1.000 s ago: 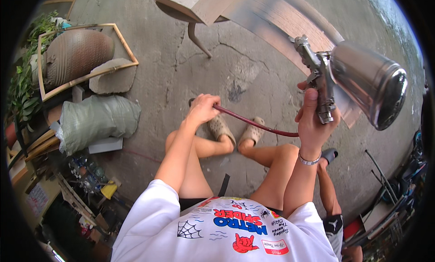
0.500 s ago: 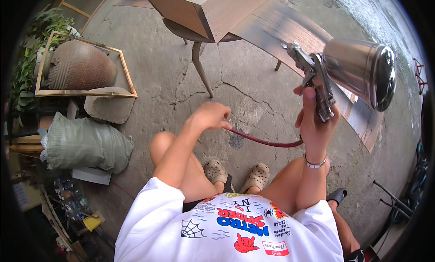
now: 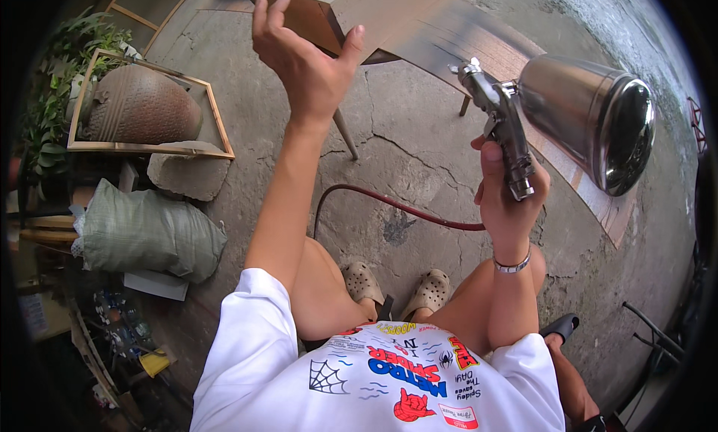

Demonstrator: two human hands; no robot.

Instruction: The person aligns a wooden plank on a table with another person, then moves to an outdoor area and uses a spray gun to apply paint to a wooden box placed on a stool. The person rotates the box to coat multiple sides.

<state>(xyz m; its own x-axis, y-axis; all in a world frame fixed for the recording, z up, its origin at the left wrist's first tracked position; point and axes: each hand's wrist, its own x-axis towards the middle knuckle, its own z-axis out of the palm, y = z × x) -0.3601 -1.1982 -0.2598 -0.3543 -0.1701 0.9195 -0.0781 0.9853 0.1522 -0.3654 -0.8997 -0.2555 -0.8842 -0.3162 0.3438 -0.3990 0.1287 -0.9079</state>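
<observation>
In my right hand is a silver spray gun, raised at the right with the fingers wrapped round its handle. A large shiny metal cup is fixed to the gun and tilts to the right. From beside my right wrist a dark red hose arcs left over the floor toward my left knee. My left hand is lifted with fingers spread and holds nothing. It overlaps the near side of a wooden box; whether they touch I cannot tell. The box rests on a chair or stool, whose leg shows below.
A long board with dark paint marks lies behind the gun. At left are a clay pot with a wooden frame round it, a stone block and a stuffed sack. Another person's leg shows at lower right.
My left hand has let go of the hose and risen to the box, its fingers opening. The hose now hangs in an arc. The spray gun has shifted slightly left.
</observation>
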